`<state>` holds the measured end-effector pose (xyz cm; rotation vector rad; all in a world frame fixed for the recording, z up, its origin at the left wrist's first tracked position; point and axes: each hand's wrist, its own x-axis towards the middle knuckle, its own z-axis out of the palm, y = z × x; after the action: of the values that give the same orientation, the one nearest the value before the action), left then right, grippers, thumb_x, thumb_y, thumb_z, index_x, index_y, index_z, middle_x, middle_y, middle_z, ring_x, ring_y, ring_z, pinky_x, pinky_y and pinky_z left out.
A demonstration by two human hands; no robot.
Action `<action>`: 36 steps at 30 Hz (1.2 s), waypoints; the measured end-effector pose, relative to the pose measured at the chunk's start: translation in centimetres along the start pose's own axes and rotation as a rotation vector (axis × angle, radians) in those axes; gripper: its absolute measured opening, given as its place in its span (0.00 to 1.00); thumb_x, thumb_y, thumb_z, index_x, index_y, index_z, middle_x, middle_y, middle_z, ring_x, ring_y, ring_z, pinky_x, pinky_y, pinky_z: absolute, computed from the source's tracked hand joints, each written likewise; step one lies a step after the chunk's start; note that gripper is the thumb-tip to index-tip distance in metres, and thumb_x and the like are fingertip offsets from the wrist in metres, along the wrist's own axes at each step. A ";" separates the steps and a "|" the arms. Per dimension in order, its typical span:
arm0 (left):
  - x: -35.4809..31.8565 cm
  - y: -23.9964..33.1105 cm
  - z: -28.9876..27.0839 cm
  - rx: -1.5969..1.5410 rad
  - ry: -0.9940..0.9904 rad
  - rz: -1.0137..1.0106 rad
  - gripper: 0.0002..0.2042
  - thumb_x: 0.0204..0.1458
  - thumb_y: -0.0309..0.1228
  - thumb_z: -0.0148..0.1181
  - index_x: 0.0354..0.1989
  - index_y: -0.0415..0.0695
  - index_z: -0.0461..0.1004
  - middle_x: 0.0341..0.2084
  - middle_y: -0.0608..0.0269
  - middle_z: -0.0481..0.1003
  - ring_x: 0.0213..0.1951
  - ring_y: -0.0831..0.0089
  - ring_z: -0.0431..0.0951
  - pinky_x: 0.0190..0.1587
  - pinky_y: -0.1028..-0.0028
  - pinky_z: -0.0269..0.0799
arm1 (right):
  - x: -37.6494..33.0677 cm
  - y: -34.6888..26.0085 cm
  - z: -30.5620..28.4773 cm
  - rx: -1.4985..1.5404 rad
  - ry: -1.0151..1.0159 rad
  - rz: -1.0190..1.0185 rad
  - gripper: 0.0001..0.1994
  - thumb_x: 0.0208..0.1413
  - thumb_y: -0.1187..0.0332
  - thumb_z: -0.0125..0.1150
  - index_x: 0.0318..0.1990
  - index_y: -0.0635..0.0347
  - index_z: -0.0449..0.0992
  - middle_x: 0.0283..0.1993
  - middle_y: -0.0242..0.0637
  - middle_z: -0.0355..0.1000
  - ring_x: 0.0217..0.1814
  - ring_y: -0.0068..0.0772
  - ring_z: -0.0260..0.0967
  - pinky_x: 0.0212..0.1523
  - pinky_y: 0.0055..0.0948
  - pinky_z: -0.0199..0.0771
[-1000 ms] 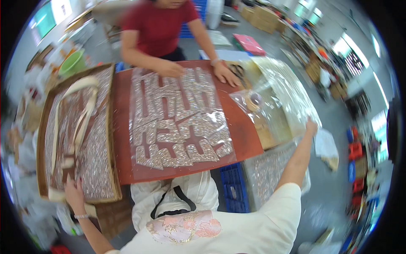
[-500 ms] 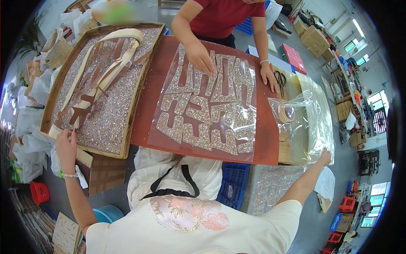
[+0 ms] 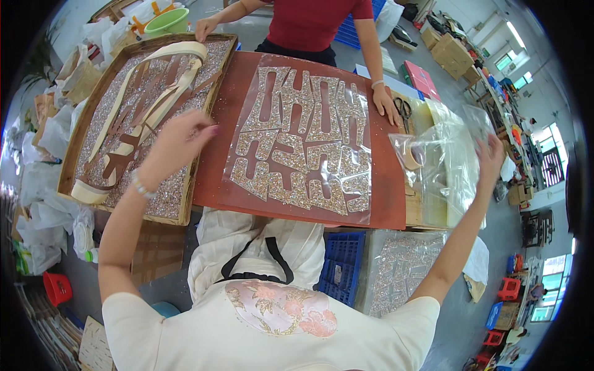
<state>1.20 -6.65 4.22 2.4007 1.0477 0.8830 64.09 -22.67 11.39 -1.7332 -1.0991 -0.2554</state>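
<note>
At left, the co-worker's hand (image 3: 205, 29), earlier above the patterned sheet (image 3: 303, 139), now touches the tray's (image 3: 187, 210) far edge. The left hand (image 3: 179, 141), grip released, has moved from the tray's near left corner toward its right edge. Sheet remains mid-tabletop (image 3: 213, 167). Past the tabletop's right edge, the right hand (image 3: 489, 151), grip closed on clear film (image 3: 456, 151), has risen
</note>
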 end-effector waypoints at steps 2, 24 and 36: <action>3.6 3.2 2.6 0.002 -0.086 0.157 0.08 0.55 0.30 0.59 0.34 0.37 0.73 0.32 0.56 0.73 0.35 0.63 0.74 0.38 0.70 0.69 | -0.6 -2.4 4.8 -0.215 -0.050 -0.234 0.15 0.57 0.70 0.59 0.51 0.60 0.72 0.53 0.40 0.71 0.54 0.36 0.72 0.52 0.31 0.74; 23.7 21.3 22.1 -0.905 -0.701 -0.247 0.26 0.51 0.52 0.64 0.44 0.39 0.75 0.29 0.68 0.72 0.30 0.80 0.70 0.31 0.78 0.69 | -14.1 -13.0 11.2 -0.636 -0.254 -0.347 0.31 0.57 0.60 0.58 0.64 0.67 0.60 0.67 0.61 0.52 0.72 0.67 0.42 0.65 0.69 0.41; 21.3 19.9 24.7 -0.775 -0.631 0.012 0.16 0.46 0.36 0.65 0.39 0.38 0.81 0.26 0.59 0.79 0.25 0.70 0.73 0.31 0.69 0.71 | -19.0 -16.7 9.1 -0.557 -0.451 -0.340 0.18 0.59 0.59 0.56 0.57 0.44 0.74 0.70 0.61 0.48 0.73 0.69 0.40 0.62 0.77 0.35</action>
<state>39.42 -5.72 5.57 1.8046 0.3453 0.3648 37.78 -24.52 6.12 -2.1465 -1.7844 -0.4247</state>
